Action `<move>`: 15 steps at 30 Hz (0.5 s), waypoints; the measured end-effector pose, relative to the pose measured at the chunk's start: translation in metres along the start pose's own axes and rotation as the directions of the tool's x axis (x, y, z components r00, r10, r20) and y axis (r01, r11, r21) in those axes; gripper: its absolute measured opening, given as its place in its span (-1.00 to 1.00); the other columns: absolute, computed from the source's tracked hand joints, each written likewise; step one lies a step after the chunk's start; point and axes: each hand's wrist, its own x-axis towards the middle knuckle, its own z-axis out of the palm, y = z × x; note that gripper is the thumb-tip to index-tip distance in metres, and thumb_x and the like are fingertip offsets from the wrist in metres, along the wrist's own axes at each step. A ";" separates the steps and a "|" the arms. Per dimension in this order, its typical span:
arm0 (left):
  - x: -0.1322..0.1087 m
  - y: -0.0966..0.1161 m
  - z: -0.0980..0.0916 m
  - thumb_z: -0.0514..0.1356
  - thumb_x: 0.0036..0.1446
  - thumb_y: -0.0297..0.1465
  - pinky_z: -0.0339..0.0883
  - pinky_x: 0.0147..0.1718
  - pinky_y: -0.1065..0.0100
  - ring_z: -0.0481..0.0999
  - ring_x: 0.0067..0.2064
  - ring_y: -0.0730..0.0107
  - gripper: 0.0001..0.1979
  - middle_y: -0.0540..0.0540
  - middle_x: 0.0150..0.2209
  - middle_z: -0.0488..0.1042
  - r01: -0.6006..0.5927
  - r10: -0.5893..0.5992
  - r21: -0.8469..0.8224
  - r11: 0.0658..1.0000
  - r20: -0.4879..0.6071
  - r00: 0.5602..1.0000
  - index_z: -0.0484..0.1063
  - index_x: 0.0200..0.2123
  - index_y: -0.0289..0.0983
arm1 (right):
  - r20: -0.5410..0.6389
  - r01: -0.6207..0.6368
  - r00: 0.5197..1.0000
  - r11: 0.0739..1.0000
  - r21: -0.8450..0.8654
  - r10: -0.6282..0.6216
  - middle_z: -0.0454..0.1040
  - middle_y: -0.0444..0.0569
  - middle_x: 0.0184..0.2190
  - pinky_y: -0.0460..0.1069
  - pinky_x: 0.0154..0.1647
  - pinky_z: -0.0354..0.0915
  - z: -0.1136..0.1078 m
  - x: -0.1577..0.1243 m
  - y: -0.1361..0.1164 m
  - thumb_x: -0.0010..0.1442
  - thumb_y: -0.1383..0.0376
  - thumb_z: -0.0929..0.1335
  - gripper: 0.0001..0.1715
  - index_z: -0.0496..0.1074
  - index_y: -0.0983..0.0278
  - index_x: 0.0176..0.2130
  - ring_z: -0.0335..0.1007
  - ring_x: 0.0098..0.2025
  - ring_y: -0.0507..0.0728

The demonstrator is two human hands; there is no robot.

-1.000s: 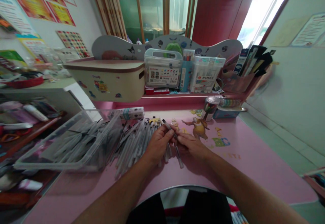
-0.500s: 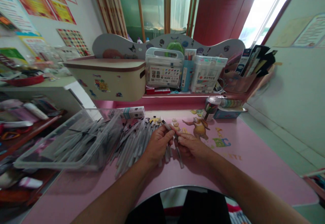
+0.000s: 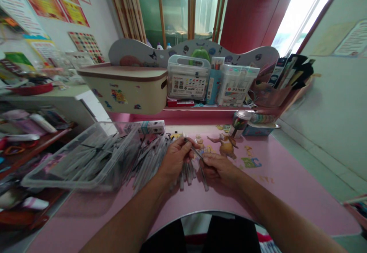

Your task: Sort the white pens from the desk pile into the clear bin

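Over the pink desk (image 3: 286, 195), my left hand (image 3: 174, 157) is closed on a bundle of grey pens (image 3: 185, 170) whose ends stick out below the fist. Between its fingertips it also pinches the upper end of a single thin pen (image 3: 195, 151). My right hand (image 3: 219, 168) is closed on the lower part of that same pen, just right of the left hand. A loose heap of grey pens (image 3: 149, 157) lies on the desk to the left of both hands.
A clear plastic bin (image 3: 83, 161) with more pens lies tilted at the left. A small box (image 3: 147, 126) sits behind the heap. A tin can (image 3: 237, 122), marker cases (image 3: 187, 79) and a cream basket (image 3: 126, 88) line the back shelf. Cluttered shelves stand at the far left.
The hands have drawn slightly apart along the single pen; the right hand has slid lower and the left hand's fingertips have risen. The view has shifted a little.
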 end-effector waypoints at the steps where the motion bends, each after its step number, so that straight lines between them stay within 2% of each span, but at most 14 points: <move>1: 0.001 0.000 -0.002 0.28 0.10 -0.27 0.18 -0.60 0.56 0.30 -0.58 0.65 -0.79 -0.08 -0.34 0.58 0.002 -0.002 0.006 1.000 0.001 1.000 0.44 -0.34 -0.31 | 0.008 0.013 1.000 1.000 -0.020 -0.013 0.17 -0.24 -0.65 -0.15 -0.68 -0.12 -0.001 0.000 0.001 0.19 0.12 0.39 -0.69 0.34 0.29 -0.41 -0.11 -0.67 -0.08; 4: 0.000 -0.003 -0.004 0.27 0.11 -0.20 0.25 -0.60 0.52 0.38 -0.57 0.57 -0.73 -0.08 -0.37 0.57 0.024 -0.024 0.014 1.000 0.010 1.000 0.40 -0.30 -0.30 | 0.017 0.028 0.999 0.999 -0.028 -0.027 0.24 -0.19 -0.58 -0.16 -0.65 -0.07 -0.002 0.001 0.002 0.19 0.15 0.40 -0.74 0.38 0.30 -0.35 -0.03 -0.63 -0.08; 7: -0.003 -0.006 -0.002 0.24 0.13 -0.14 0.30 -0.59 0.48 0.44 -0.55 0.51 -0.68 -0.09 -0.38 0.57 0.040 -0.041 0.029 0.999 0.034 0.999 0.39 -0.29 -0.30 | -0.005 0.015 1.000 0.999 0.033 -0.015 0.08 -0.29 -0.63 -0.17 -0.67 -0.20 0.002 0.001 0.001 0.17 0.14 0.43 -0.72 0.38 0.30 -0.32 -0.18 -0.65 -0.10; 9: -0.005 -0.007 0.001 0.22 0.15 -0.15 0.34 -0.54 0.48 0.44 -0.53 0.53 -0.69 -0.10 -0.36 0.57 0.011 -0.012 0.038 0.999 0.031 0.999 0.40 -0.32 -0.31 | -0.063 0.057 0.997 0.997 0.058 -0.053 0.05 -0.30 -0.64 -0.17 -0.68 -0.20 0.007 0.000 0.001 0.16 0.16 0.45 -0.72 0.38 0.31 -0.36 -0.20 -0.65 -0.10; 12: -0.007 -0.007 0.003 0.21 0.18 -0.17 0.35 -0.50 0.48 0.43 -0.53 0.56 -0.72 -0.09 -0.33 0.58 -0.039 0.039 0.044 0.998 0.003 0.999 0.39 -0.33 -0.30 | -0.122 0.153 0.982 0.984 0.090 -0.142 0.19 -0.21 -0.58 -0.15 -0.63 0.03 0.018 -0.001 0.002 0.15 0.19 0.44 -0.75 0.41 0.33 -0.37 0.01 -0.62 -0.08; 15: -0.008 -0.005 0.003 0.19 0.19 -0.18 0.36 -0.50 0.45 0.43 -0.53 0.55 -0.74 -0.08 -0.31 0.57 -0.063 0.063 0.050 0.997 0.005 0.998 0.39 -0.33 -0.29 | -0.105 0.155 0.984 0.982 0.105 -0.144 0.34 -0.11 -0.49 -0.10 -0.53 0.21 0.025 -0.001 0.003 0.18 0.19 0.42 -0.78 0.46 0.32 -0.31 0.22 -0.55 -0.02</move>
